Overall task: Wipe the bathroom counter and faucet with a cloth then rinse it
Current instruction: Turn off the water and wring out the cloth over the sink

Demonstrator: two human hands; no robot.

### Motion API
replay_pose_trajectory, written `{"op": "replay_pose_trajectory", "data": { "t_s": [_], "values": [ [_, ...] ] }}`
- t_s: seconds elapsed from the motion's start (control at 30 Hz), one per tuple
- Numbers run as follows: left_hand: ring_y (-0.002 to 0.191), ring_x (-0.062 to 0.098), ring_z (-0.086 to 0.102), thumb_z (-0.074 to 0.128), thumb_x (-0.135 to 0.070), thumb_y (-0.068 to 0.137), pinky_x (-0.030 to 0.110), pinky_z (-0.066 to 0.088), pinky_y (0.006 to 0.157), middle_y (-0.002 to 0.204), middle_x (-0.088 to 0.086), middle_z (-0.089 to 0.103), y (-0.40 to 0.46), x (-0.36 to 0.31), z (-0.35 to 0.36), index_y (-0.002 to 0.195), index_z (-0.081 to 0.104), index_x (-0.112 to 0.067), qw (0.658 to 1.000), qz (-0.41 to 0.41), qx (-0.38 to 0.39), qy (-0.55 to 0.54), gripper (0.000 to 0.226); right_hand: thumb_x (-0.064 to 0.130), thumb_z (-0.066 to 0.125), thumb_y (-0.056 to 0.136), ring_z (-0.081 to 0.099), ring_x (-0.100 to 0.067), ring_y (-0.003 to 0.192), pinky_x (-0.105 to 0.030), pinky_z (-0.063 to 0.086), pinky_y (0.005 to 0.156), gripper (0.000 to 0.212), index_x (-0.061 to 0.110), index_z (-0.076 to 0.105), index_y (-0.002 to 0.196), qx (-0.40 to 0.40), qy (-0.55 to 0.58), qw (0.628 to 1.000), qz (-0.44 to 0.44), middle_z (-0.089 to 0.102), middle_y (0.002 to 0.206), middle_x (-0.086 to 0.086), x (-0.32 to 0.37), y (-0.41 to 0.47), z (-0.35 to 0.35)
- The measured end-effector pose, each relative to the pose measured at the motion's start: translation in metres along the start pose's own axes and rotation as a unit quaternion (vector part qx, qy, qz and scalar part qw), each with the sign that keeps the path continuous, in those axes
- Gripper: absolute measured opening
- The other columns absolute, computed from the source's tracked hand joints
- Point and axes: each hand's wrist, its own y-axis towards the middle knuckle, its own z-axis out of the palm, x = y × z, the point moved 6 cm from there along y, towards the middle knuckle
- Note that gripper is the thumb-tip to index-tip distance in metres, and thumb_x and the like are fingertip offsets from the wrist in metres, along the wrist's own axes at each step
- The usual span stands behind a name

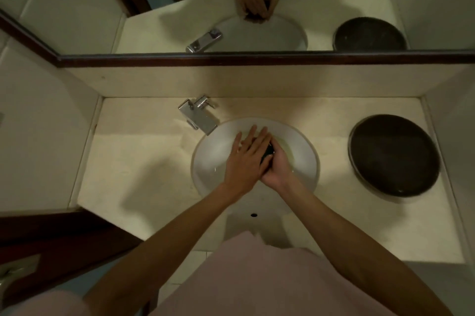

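Note:
Both of my hands are over the white sink basin (213,151) set in the cream counter (144,166). A small dark cloth (267,154) is bunched between them, mostly hidden. My right hand (279,166) is shut around the cloth from the right. My left hand (248,158) lies flat over it, fingers stretched and pointing toward the back of the basin. The chrome faucet (199,115) stands at the basin's back left, spout angled toward the bowl. I cannot tell whether water is running.
A dark round tray (394,155) sits on the counter at the right. A mirror (231,7) with a dark wooden frame runs along the back wall. A dark wooden door edge (51,236) is at the lower left.

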Motion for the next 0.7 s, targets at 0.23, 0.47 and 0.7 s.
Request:
{"op": "replay_pose_trajectory", "data": {
  "t_s": [0.23,0.47,0.7],
  "values": [
    [0.145,0.029,0.031,0.051,-0.055,0.092,0.048,0.030,0.116,0.160,0.003,0.031,0.042,0.028,-0.013,0.146,0.042,-0.038,0.966,-0.173,0.023,-0.192,0.057,0.044,0.059,0.097,0.069,-0.024,0.071,-0.032,0.053,0.064,0.035,0.010,0.067,0.095,-0.127,-0.251,0.956,-0.082,0.068,0.088,-0.015,0.051,0.016,0.020],
    [0.084,0.010,0.070,0.088,-0.037,0.065,0.027,0.055,0.075,0.093,-0.003,0.075,0.065,0.064,-0.046,0.113,0.071,-0.019,0.909,-0.257,0.017,-0.328,0.054,0.030,0.048,0.098,0.040,-0.013,0.025,-0.014,0.027,0.032,0.034,0.008,0.062,0.077,-0.159,-0.567,0.791,-0.165,0.052,0.049,-0.006,0.087,0.015,0.067],
    [0.076,0.010,0.069,0.090,-0.042,0.061,0.025,0.053,0.065,0.087,-0.001,0.074,0.059,0.075,-0.035,0.104,0.070,-0.013,0.903,-0.287,0.009,-0.319,0.056,0.024,0.046,0.096,0.046,-0.013,0.026,-0.014,0.027,0.030,0.036,0.006,0.065,0.071,-0.142,-0.668,0.706,-0.190,0.056,0.048,-0.007,0.089,0.015,0.070]
  ]
}}
